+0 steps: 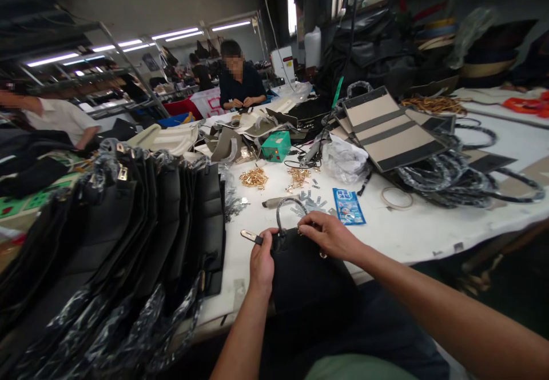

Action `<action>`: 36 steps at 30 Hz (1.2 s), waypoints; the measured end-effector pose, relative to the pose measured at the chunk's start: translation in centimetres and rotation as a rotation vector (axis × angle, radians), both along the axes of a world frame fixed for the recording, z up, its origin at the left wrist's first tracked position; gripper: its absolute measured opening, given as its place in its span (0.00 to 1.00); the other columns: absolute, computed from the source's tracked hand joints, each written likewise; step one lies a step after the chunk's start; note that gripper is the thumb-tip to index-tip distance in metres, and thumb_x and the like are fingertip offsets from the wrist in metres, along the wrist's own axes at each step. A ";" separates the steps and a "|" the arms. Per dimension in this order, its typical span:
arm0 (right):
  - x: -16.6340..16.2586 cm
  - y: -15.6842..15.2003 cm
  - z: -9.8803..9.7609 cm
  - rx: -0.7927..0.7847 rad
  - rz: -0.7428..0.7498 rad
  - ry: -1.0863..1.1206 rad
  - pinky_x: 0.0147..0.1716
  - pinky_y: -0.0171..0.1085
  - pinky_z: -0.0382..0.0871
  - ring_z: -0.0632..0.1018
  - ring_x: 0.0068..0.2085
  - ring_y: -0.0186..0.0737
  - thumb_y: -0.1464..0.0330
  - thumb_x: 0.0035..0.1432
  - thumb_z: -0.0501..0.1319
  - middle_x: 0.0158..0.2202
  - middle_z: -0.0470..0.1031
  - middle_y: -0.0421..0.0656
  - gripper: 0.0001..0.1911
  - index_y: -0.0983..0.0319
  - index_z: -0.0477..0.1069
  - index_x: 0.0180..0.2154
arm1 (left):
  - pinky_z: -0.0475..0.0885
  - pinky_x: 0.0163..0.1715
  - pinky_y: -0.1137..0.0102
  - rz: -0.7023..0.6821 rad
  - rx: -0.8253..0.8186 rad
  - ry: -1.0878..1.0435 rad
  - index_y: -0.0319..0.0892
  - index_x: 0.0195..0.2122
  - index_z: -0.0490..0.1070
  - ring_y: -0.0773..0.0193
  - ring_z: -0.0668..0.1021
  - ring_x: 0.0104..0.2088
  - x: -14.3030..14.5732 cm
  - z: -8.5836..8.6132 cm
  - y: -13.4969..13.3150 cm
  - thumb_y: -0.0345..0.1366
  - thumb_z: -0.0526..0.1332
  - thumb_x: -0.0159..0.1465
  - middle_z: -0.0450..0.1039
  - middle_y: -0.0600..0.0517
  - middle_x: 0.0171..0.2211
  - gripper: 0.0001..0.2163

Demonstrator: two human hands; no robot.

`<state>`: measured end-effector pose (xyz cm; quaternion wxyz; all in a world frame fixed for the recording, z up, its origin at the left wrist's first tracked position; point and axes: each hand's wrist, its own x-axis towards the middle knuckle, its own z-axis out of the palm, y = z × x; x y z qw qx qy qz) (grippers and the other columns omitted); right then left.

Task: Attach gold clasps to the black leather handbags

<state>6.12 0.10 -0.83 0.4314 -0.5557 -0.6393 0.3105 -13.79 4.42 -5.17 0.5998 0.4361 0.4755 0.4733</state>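
At counter [398, 237] edge, over my lap: black bag [306, 280] propped upright for access | left hand [261, 263] clamps bag's top corner, steadying it | right hand [328, 236] fingers pinch rim beside wrapped handle [286, 207] | gold fittings [254, 178] heaped near, within reach.

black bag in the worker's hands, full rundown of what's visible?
The black bag looks like matte, leather-like material. It sits at the white table's near edge, against the person's lap. A plastic-wrapped loop handle rises from its top, and a gold-tipped strap tab sticks out left. The left hand grips its upper left edge; the right hand pinches the top rim.
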 end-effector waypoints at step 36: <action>2.2 -1.2 -3.3 -0.051 0.092 0.022 0.40 0.37 0.69 0.79 0.38 0.40 0.61 0.64 0.60 0.36 0.81 0.41 0.12 0.56 0.81 0.39 | 0.77 0.48 0.54 -0.158 -0.780 -0.318 0.34 0.49 0.77 0.47 0.84 0.40 0.9 1.8 -2.5 0.38 0.64 0.59 0.83 0.42 0.39 0.19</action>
